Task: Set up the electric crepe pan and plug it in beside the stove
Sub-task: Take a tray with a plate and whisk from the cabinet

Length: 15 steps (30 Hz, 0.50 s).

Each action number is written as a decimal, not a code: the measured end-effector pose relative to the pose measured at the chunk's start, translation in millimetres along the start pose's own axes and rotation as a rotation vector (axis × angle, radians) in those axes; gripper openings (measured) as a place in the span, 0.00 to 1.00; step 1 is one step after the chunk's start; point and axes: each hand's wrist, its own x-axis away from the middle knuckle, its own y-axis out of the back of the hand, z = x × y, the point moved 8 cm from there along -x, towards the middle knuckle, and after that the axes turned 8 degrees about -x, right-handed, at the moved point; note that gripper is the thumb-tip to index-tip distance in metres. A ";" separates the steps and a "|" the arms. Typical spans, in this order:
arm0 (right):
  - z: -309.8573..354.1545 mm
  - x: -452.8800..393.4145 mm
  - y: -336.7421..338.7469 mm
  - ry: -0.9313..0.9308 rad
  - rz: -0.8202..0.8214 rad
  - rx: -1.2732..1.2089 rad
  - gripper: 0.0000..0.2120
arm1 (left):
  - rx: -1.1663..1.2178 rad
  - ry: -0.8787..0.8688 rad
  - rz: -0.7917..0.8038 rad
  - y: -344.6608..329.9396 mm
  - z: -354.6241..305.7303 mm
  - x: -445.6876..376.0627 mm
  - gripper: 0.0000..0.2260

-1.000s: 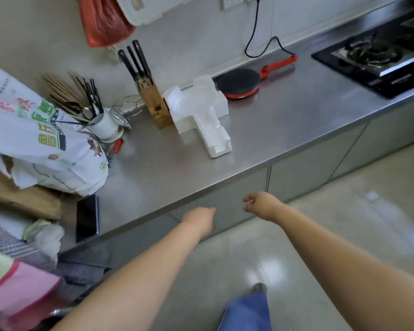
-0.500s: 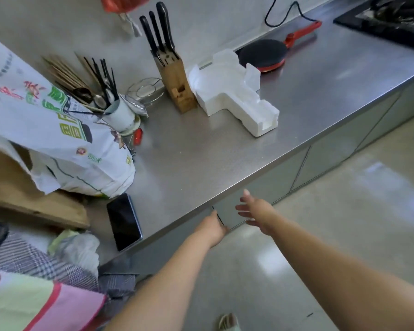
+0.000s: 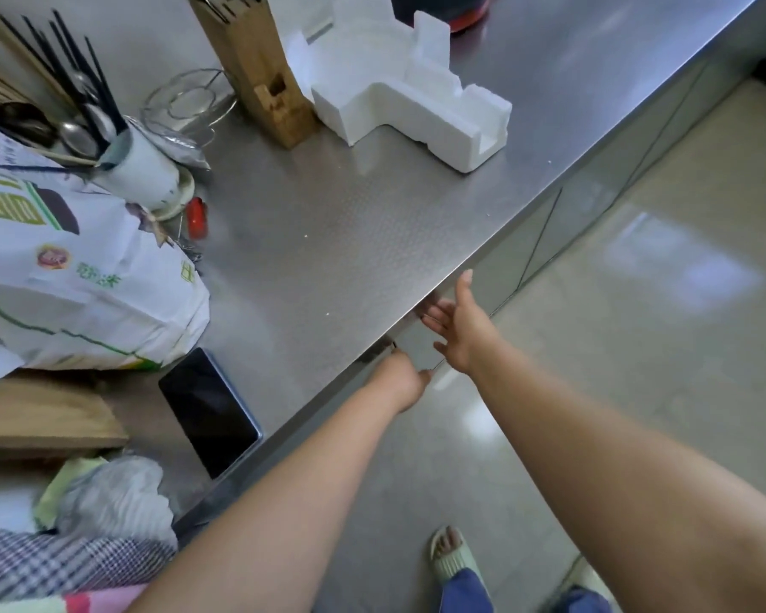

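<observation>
In the head view, both bare arms reach forward to the near edge of the stainless steel countertop [image 3: 350, 241]. The left hand [image 3: 401, 378] sits just under that edge with its fingers curled toward the grey cabinet door [image 3: 421, 347] below, though whether they actually clasp the door cannot be told. The right hand [image 3: 456, 325] is just beside it to the right, fingers spread and relaxed, thumb pointing up at the counter's lip, holding nothing. The red-rimmed black electric crepe pan [image 3: 461, 13] lies at the far top edge of the picture, mostly cut off, well apart from both hands and just behind a white moulded styrofoam packing piece [image 3: 399, 86]. Left of the foam stands a wooden knife block [image 3: 262, 77]. A black smartphone [image 3: 209, 411] lies flat near the counter's near edge, beside a large white printed sack [image 3: 71, 267].
</observation>
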 end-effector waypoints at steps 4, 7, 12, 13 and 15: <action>12.6 -7.5 0.1 -0.017 0.018 -0.064 0.43 | 0.061 0.097 -0.051 -2.5 -17.6 -11.7 0.31; 8.2 -21.3 -14.0 -0.062 0.071 -0.104 0.47 | 0.071 0.136 -0.072 -8.3 -22.2 -17.4 0.34; 8.0 -16.7 20.6 -0.063 0.043 0.011 0.42 | 0.253 0.293 -0.166 -19.1 -17.3 -16.3 0.33; 7.9 -13.9 38.0 -0.049 0.004 0.064 0.38 | 0.308 0.346 -0.140 -25.8 -18.0 -8.9 0.33; 8.0 -4.8 76.8 -0.047 -0.103 0.205 0.30 | 0.369 0.366 -0.069 -41.8 -29.8 8.8 0.38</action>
